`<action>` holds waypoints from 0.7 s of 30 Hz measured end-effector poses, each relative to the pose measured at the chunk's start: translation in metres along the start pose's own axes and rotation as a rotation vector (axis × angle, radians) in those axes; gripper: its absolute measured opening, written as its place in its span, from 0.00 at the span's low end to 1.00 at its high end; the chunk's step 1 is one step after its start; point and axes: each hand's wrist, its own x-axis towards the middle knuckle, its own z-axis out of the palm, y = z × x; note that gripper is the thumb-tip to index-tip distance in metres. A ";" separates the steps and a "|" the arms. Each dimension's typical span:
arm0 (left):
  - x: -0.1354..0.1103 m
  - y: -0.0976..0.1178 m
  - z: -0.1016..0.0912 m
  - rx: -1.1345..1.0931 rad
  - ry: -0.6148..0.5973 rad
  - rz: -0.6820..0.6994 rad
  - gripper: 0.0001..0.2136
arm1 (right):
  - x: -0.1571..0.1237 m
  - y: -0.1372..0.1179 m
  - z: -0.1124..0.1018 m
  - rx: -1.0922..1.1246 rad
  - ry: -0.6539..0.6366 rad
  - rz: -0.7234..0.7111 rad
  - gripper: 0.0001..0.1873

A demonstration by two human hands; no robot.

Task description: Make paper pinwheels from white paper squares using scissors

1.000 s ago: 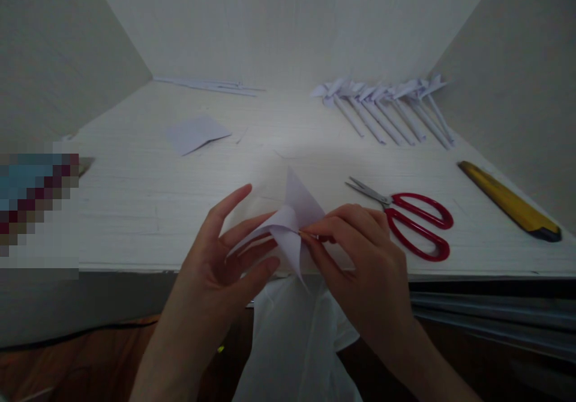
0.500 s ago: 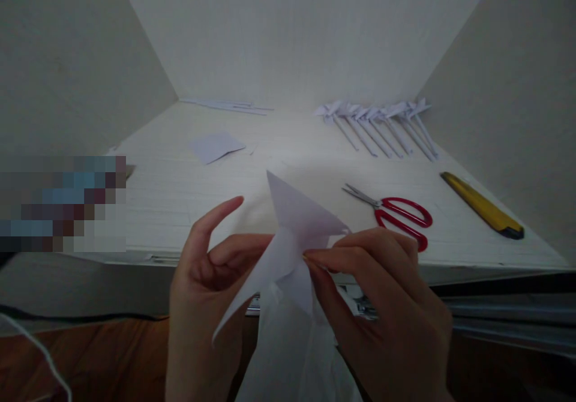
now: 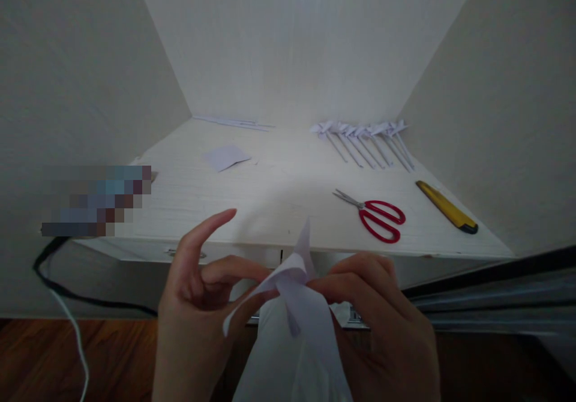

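Both hands hold a folded white paper shape (image 3: 294, 282) in front of the desk's front edge, above my lap. My right hand (image 3: 378, 312) pinches its middle with thumb and fingertips. My left hand (image 3: 198, 306) grips the paper's left flap between thumb and middle fingers, with the index finger raised and stretched out. One pointed flap stands up, another hangs down.
On the white desk (image 3: 279, 192) lie red-handled scissors (image 3: 375, 216), a yellow utility knife (image 3: 445, 207), a row of several finished paper pinwheels (image 3: 364, 141) at the back right, a small paper square (image 3: 225, 156) and paper strips (image 3: 234, 123). A black cable (image 3: 67, 282) hangs at left.
Both hands have drawn the paper back from over the desk toward my lap. The paper has turned, and its upright flap now looks smaller. The view has shifted backward.
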 end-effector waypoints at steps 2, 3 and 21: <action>-0.005 0.002 -0.001 -0.024 -0.009 -0.030 0.34 | -0.005 -0.001 -0.002 0.015 -0.002 0.006 0.06; -0.007 0.004 -0.001 -0.033 -0.007 -0.048 0.33 | -0.008 -0.002 -0.003 0.017 0.002 0.004 0.07; -0.024 0.015 -0.009 0.157 -0.054 -0.070 0.29 | -0.011 -0.011 -0.007 -0.065 0.054 -0.149 0.09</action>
